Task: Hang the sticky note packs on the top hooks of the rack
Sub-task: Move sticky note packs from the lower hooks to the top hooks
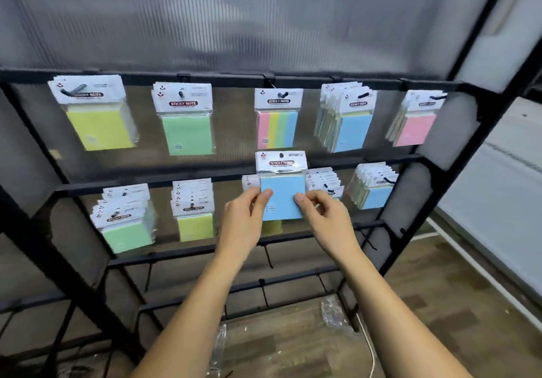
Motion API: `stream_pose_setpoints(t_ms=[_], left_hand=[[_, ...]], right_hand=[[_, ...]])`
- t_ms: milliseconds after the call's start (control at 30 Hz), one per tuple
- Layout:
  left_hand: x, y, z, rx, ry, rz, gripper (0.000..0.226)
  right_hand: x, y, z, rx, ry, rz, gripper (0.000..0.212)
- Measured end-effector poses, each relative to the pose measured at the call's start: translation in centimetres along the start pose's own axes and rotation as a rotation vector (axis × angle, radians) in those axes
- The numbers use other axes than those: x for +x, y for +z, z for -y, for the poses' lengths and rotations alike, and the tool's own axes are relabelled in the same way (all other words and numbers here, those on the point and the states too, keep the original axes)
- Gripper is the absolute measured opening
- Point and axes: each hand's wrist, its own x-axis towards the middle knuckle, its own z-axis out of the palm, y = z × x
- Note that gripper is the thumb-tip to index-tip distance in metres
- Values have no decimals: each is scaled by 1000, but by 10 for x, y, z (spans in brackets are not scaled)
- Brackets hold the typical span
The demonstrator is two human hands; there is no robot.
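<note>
Black steel rack [410, 160] is filling most of my view, its top bar [223, 78] carrying five hooks that are all holding packs: yellow [99, 125], green [187, 134], a striped pack [277, 129], a thick blue bunch [350, 131] and a pink one [415, 128]. The lower row is hanging more bunches beneath.

I am holding a single blue pack [282, 198] upright in front of the middle bar, below the striped pack and well short of any top hook. My left hand [243, 219] is pinching its left edge, thumb on the front face; my right hand [325, 219] is pinching the right edge the same way. So both grips are clamped on the pack, low on its body, leaving the white header card and its hang hole free above.

I am judging the lift as the risky part. The header is floppy and I am gripping far below the hole, so it may be bending away from the hook tip and missing. The blue hook is already crowded; pushing on could be knocking packs off. The clear wrap looks slick, so a light pinch may be slipping.
</note>
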Motion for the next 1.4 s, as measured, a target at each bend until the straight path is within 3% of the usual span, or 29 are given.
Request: stream_pose_setpoints(t_ms=[200, 367, 733, 1033, 1400], left_hand=[[11, 51, -31, 47, 28, 47, 34], [18, 78, -44, 162, 19, 104, 36], [32, 123, -61, 227, -26, -2, 32], [29, 139, -62, 258, -60, -67, 29], [34, 138, -62, 242, -76, -81, 29]], right_hand=[[18, -50, -19, -32, -33, -28, 34], [34, -79, -32, 14, -68, -68, 27], [81, -134, -32, 103, -157, -122, 26], [109, -144, -12, 154, -272, -84, 31], [131, -139, -26, 127, -225, -80, 36]])
